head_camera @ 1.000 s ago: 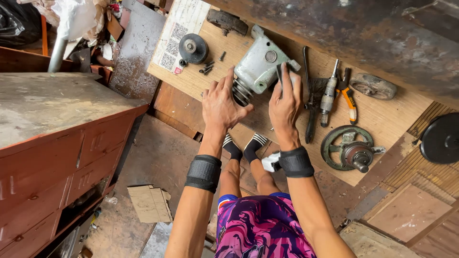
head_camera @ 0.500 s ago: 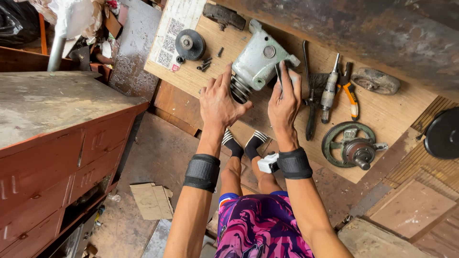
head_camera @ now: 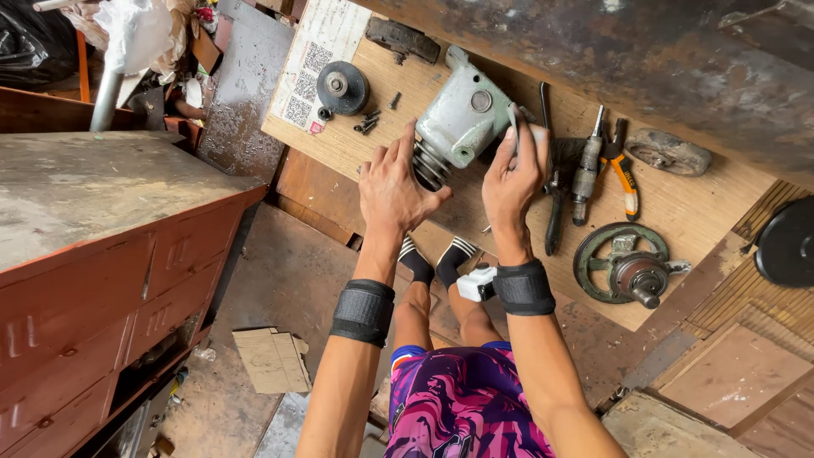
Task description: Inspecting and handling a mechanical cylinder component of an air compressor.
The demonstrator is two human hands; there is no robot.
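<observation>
The housing (head_camera: 462,119) is sitting slightly more tilted than before. The left hand (head_camera: 392,185) is cupping its ribbed end, fingers spread; the right hand (head_camera: 511,174) is gripping its side, both arms outstretched. It is resting on the board (head_camera: 678,212), beside pliers (head_camera: 623,174).

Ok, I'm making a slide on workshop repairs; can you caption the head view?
Both hands, left hand and right hand, grip a grey-green motor housing on a wooden board beside pliers.

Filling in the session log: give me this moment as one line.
left hand: on ribbed end of grey-green motor housing | right hand: on its side | surface: plywood board | nearby: pliers, flywheel, loose screws
</observation>
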